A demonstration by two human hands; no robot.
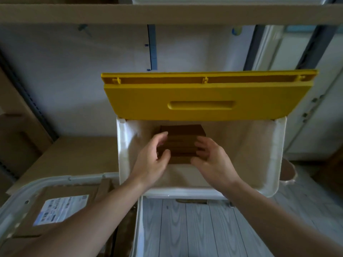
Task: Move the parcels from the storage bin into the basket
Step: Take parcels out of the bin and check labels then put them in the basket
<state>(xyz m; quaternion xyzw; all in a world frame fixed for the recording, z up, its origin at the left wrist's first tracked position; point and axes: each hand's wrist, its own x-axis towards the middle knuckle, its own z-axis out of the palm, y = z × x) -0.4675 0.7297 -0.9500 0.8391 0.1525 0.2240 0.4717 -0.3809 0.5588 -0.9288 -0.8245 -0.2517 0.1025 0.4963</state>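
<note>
Nearest to you, at the lower left, your left forearm passes over a white basket (11, 206). A flat cardboard parcel (74, 199) with a printed label lies inside it already. Behind the basket a cardboard box (74, 154) stands on the floor.

Your left hand (152, 160) is inside the storage bin (276, 154), the white one with the yellow lid (204, 97) raised behind it. The fingers are spread and curved against the left side of a stack of brown parcels (182, 143). The picture is blurred there, so I cannot tell if the hand has closed on the stack or only touches it.

The stack rests on the bottom of the bin, toward the back, under the edge of the lid. It looks like several thin cardboard packets, one on another. I judge them light and rather stiff, with smooth faces, so the upper ones may slide off if you tilt the pile.

Your right hand (213, 160) is at the right side of the stack, also open with bent fingers, and its grip is equally unclear.

It seems best to press both short sides together, thumbs on top and fingers low near the bottom packet. Keep the stack level when you lift it out and bring it left to the basket. Mind the lid above when you lift.
</note>
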